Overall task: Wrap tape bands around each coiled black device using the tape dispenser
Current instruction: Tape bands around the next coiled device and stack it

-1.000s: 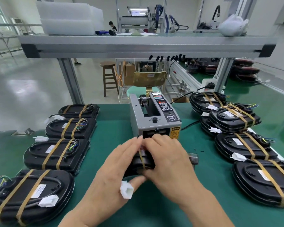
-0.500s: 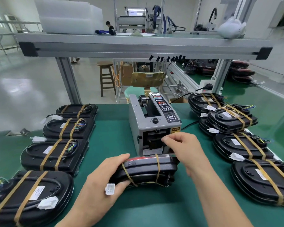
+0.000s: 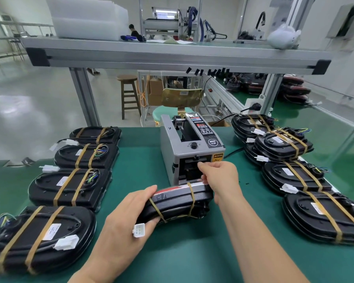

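Head view: left hand (image 3: pixel 129 213) grips the black tan-banded coiled device (image 3: pixel 178 203), long axis crosswise, just before the grey boxy tape dispenser (image 3: pixel 192 148), whose outlet the right hand (image 3: pixel 221 176) meets, fingers curled (whether on tape, unclear).

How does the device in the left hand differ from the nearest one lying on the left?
The held device stands tipped on edge, gripped by the left hand; the near-left device lies flat on the mat, untouched. The held device shows a red strip on top; the near-left device shows a black back with a white label. Both carry two tan bands.
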A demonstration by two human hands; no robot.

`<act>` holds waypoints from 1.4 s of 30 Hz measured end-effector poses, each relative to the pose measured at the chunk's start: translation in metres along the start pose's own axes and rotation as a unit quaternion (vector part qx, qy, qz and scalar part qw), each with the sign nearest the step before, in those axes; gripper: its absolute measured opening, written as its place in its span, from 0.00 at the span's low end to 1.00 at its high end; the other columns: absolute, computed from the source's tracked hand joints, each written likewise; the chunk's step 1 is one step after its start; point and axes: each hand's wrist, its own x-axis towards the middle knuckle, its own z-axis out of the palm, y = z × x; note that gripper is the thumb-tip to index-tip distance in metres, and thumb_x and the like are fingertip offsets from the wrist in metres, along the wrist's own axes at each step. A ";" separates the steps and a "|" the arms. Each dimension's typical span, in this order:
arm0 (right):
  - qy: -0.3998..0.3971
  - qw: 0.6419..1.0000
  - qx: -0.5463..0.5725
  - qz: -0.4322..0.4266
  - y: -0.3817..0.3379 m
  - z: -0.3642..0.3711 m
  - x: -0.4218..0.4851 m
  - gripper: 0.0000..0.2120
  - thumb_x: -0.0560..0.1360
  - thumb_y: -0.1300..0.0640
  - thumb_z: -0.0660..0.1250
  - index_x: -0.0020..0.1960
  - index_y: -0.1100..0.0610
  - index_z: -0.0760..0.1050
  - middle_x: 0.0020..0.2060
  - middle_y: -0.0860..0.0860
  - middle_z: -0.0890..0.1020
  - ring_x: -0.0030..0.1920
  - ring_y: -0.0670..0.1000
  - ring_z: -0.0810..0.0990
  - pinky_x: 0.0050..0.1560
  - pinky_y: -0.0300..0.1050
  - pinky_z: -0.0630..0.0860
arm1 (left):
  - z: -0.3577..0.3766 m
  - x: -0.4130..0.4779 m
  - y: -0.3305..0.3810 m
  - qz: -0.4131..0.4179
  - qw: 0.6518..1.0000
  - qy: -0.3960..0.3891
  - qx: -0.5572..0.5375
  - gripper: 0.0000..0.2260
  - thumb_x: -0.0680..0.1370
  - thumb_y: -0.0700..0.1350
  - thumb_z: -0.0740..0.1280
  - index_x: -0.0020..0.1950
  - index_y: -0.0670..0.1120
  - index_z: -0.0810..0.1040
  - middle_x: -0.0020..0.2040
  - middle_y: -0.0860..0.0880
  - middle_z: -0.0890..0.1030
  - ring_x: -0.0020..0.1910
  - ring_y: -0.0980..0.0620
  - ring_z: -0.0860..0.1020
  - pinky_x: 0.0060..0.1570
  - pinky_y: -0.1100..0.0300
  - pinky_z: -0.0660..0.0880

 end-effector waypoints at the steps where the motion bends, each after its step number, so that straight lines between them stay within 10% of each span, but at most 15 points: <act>1: 0.006 1.000 0.000 0.002 -0.001 0.001 -0.001 0.07 0.72 0.58 0.75 0.37 0.53 0.79 0.29 0.50 0.81 0.35 0.50 0.78 0.50 0.52 0.80 | 0.001 -0.001 0.001 -0.003 1.000 0.000 0.002 0.30 0.69 0.37 0.78 0.69 0.46 0.74 0.60 0.57 0.78 0.60 0.65 0.74 0.62 0.75 0.65; 11: 0.066 0.994 -0.076 0.032 -0.014 0.013 -0.002 0.08 0.69 0.59 0.74 0.32 0.58 0.79 0.30 0.53 0.80 0.34 0.53 0.76 0.30 0.40 0.65 | 0.002 -0.007 0.001 -0.030 0.997 0.037 -0.057 0.29 0.70 0.47 0.77 0.70 0.50 0.72 0.65 0.61 0.75 0.64 0.67 0.72 0.64 0.75 0.63; 22: 0.007 0.996 0.080 -0.039 -0.016 -0.010 -0.037 0.05 0.72 0.61 0.74 0.39 0.63 0.83 0.46 0.61 0.82 0.47 0.48 0.77 0.47 0.40 0.69 | 0.016 0.001 0.020 -0.126 0.978 0.117 -0.120 0.13 0.76 0.37 0.70 0.59 0.47 0.78 0.54 0.56 0.80 0.55 0.62 0.76 0.55 0.76 0.66; 30: -0.038 0.974 -0.049 -0.220 0.004 0.014 -0.111 0.11 0.72 0.57 0.73 0.33 0.47 0.81 0.63 0.35 0.74 0.72 0.34 0.58 0.65 0.22 0.51 | 0.022 0.002 0.027 -0.162 0.962 0.144 -0.164 0.11 0.78 0.35 0.67 0.58 0.48 0.78 0.52 0.56 0.81 0.54 0.58 0.78 0.54 0.70 0.71; 35: -0.027 0.961 -0.075 -0.263 0.012 0.021 -0.118 0.11 0.72 0.58 0.73 0.33 0.46 0.80 0.65 0.37 0.72 0.75 0.36 0.53 0.78 0.50 0.52 | 0.023 0.002 0.029 -0.162 0.961 0.152 -0.165 0.10 0.77 0.43 0.65 0.58 0.48 0.78 0.52 0.56 0.81 0.54 0.57 0.78 0.53 0.71 0.71; 42: -0.003 0.956 -0.086 -0.281 0.022 0.032 -0.120 0.10 0.71 0.59 0.73 0.33 0.48 0.80 0.65 0.39 0.72 0.75 0.35 0.52 0.78 0.50 0.48 | 0.025 0.002 0.029 -0.167 0.958 0.157 -0.175 0.08 0.78 0.41 0.65 0.56 0.49 0.78 0.50 0.56 0.81 0.52 0.55 0.79 0.50 0.70 0.72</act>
